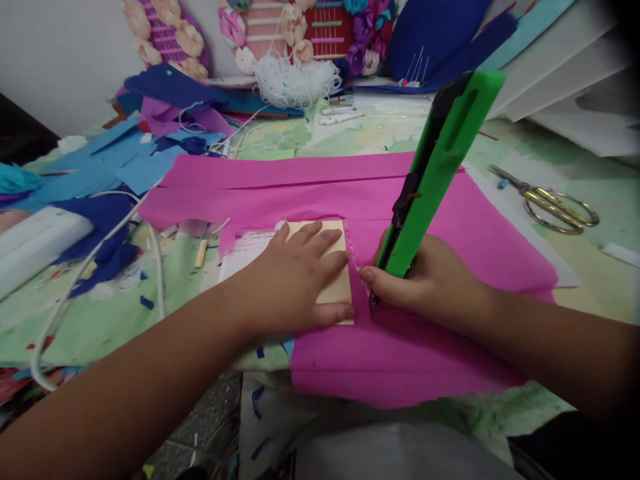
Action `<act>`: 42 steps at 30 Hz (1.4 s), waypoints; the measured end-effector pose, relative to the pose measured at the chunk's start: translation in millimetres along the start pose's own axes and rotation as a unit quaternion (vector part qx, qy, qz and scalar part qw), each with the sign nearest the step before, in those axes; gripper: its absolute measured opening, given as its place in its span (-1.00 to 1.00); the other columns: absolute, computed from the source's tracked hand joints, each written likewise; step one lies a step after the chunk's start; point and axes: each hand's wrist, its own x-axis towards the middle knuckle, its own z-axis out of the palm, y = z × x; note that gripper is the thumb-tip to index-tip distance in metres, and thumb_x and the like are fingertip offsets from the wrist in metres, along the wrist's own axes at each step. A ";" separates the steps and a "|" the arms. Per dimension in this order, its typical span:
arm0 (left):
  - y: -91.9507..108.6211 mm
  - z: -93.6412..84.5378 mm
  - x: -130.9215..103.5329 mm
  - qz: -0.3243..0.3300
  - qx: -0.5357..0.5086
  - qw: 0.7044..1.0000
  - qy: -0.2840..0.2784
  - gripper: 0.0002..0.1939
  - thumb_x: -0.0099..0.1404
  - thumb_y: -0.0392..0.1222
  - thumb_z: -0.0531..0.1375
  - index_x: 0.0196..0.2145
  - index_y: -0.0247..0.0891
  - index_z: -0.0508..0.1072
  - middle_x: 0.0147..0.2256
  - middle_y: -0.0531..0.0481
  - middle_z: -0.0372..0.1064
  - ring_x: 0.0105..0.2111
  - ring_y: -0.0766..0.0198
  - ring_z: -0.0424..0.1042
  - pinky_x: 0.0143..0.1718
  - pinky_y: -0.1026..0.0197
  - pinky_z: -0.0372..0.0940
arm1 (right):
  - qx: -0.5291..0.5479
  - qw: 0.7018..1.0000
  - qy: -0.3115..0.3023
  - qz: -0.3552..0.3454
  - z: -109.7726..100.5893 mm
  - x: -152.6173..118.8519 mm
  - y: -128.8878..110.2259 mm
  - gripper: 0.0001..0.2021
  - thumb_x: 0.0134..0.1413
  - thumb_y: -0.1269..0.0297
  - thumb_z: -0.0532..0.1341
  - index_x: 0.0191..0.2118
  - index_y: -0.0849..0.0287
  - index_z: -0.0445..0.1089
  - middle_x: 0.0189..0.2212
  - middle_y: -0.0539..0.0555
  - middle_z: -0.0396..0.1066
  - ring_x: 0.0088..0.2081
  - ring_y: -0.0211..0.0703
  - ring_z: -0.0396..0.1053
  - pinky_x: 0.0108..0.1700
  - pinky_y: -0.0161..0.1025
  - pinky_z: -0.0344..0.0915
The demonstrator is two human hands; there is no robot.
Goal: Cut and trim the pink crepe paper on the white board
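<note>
My right hand [430,277] is wrapped round a green and black utility knife [440,167], which stands tilted with its lower end at a bright pink sheet [425,360]. My left hand [300,280] lies flat with spread fingers on a pale yellow rectangular card [337,293]. The card rests beside the knife, with the pink sheet to its right and beyond it. A ragged edge runs along the sheet near the card's top and right side. Beneath the card's left side, a white sheet [245,250] shows.
Gold-handled scissors [557,207] lie at right. A white power strip [45,247] and its white cord [75,280] are at left, near blue scraps [105,163]. At the back are tangled white string [297,83] and decorated pieces [327,30] with paper flowers.
</note>
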 end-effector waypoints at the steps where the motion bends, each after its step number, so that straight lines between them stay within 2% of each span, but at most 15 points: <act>1: 0.0 0.3 0.0 0.000 -0.001 1.000 -0.001 -0.36 0.14 0.23 0.00 0.04 -0.27 0.20 0.13 -0.23 -0.03 0.12 -0.15 -0.09 0.05 -0.21 -0.15 | -0.001 1.000 0.000 0.002 0.2 -0.1 -0.3 -0.85 -0.11 0.22 0.16 -0.51 0.18 0.23 -0.68 -0.09 0.18 -0.62 -0.36 0.13 -0.60 -0.38 0.07; 15: -0.2 -2.2 0.6 0.001 -0.021 1.000 -0.005 -0.39 0.15 0.20 0.03 0.04 -0.22 0.19 0.12 -0.20 -0.01 0.09 -0.13 -0.06 0.02 -0.20 -0.10 | 0.006 0.999 -0.010 -0.034 2.4 -6.1 -4.4 -0.90 -0.14 0.28 0.16 -0.42 0.16 0.28 -0.63 -0.08 0.24 -0.56 -0.32 0.19 -0.52 -0.34 0.11; 19: 0.6 -2.7 0.2 0.000 -0.018 1.000 -0.008 -0.39 0.16 0.21 0.00 0.05 -0.25 0.19 0.13 -0.22 -0.04 0.10 -0.14 -0.07 0.02 -0.22 -0.12 | 0.015 0.998 -0.010 -0.054 3.0 -6.8 -3.1 -0.90 -0.14 0.29 0.16 -0.45 0.18 0.25 -0.62 -0.08 0.24 -0.55 -0.34 0.18 -0.50 -0.34 0.11; 25: -0.1 -1.4 0.5 0.004 -0.002 1.000 -0.010 -0.36 0.15 0.21 0.01 0.05 -0.29 0.19 0.13 -0.27 -0.04 0.11 -0.17 -0.08 0.02 -0.23 -0.14 | 0.045 0.999 -0.013 -0.016 1.0 -1.1 0.2 -0.84 -0.12 0.22 0.16 -0.51 0.20 0.20 -0.63 -0.09 0.20 -0.58 -0.37 0.14 -0.56 -0.37 0.08; 29: -0.9 -0.1 0.3 0.006 0.006 1.000 -0.003 -0.34 0.14 0.23 0.00 0.05 -0.30 0.19 0.13 -0.27 -0.05 0.11 -0.18 -0.09 0.03 -0.23 -0.14 | 0.040 0.999 0.005 0.001 1.1 1.0 2.8 -0.77 -0.13 0.17 0.17 -0.58 0.19 0.16 -0.66 -0.09 0.16 -0.60 -0.37 0.13 -0.57 -0.38 0.09; 42: -0.6 -1.0 0.0 0.004 0.000 1.000 -0.004 -0.34 0.14 0.25 0.00 0.06 -0.27 0.19 0.13 -0.25 -0.04 0.11 -0.17 -0.09 0.03 -0.21 -0.14 | -0.007 0.998 0.018 -0.059 4.4 -9.7 0.2 -0.86 -0.11 0.30 0.14 -0.55 0.17 0.16 -0.65 -0.08 0.21 -0.58 -0.36 0.20 -0.55 -0.38 0.14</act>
